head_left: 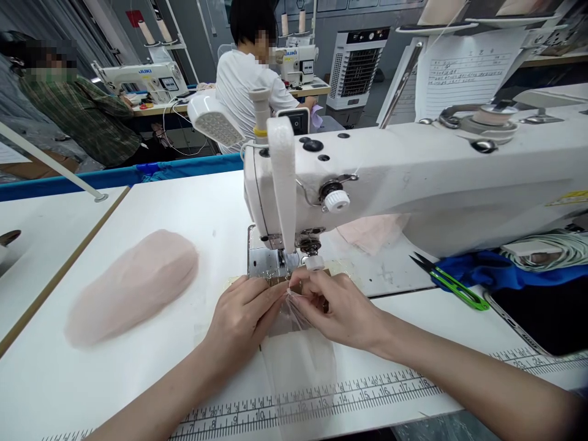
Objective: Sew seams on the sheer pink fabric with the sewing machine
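Observation:
A white sewing machine [413, 177] stands on the table in front of me. Just before its presser foot [294, 260], both hands meet on a sheer pale-pink mesh piece [303, 361] that trails toward me over the printed ruler. My left hand [241, 318] pinches the mesh's top edge from the left, fingers pressed together. From the right, my right hand [337, 309] pinches the same edge, fingers curled. The fabric's tip lies close to the needle.
A heap of pink mesh pieces [133, 285] lies at the left of the white table [193, 208]. Green thread snips [452, 285], blue cloth [496, 272] and a dark phone [542, 318] sit to the right. Two other people work at machines behind.

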Tool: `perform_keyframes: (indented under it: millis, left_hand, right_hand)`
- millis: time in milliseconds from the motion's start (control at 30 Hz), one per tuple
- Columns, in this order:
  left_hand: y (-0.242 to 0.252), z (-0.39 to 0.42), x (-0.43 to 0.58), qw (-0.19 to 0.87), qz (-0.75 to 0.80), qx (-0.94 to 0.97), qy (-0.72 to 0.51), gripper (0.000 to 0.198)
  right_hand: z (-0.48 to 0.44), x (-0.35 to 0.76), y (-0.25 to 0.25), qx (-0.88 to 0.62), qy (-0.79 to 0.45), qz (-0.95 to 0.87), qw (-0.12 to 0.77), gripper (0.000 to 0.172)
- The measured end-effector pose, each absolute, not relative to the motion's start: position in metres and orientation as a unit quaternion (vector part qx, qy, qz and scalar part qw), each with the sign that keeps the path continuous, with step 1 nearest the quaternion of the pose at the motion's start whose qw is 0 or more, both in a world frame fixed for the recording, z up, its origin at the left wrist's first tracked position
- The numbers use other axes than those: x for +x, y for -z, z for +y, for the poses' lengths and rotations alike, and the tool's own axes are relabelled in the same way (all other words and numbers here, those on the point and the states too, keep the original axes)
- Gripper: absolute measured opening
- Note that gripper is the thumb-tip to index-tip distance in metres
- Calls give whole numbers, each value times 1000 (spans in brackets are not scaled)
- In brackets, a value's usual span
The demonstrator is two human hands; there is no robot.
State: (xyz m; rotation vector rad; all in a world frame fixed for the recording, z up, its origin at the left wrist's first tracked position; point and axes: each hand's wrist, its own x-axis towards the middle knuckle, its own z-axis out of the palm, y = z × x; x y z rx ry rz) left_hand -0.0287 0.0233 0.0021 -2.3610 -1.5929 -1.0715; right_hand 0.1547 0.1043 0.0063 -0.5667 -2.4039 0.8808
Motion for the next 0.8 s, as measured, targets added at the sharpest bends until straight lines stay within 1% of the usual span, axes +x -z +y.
perform_keyframes:
  millis: [133,233,300,433,600,800]
  left_hand:
    - [-4,22,-28,49,-523,-774,354,16]
    - [-6,22,-28,49,-523,-776,350,16]
    - [-6,23,-28,48,-522,-778,347,16]
    - [-5,23,-27,43,-520,-780,347,18]
    - [-6,23,-27,48,-511,-786,345,18]
    - [-7,22,-28,54,-512,-783,350,11]
  right_hand:
    - [105,155,-8,-191,-317,-896,246,13]
    - [105,155,-8,-192,-315,-893,259,17]
    - [105,155,-8,-193,-319,-893,254,19]
    - [105,155,-9,-190,-324,-895,240,14]
    - [105,155,-10,-175,-330,-898,234,17]
    - [106,157,-13,-170,-323,-902,232,15]
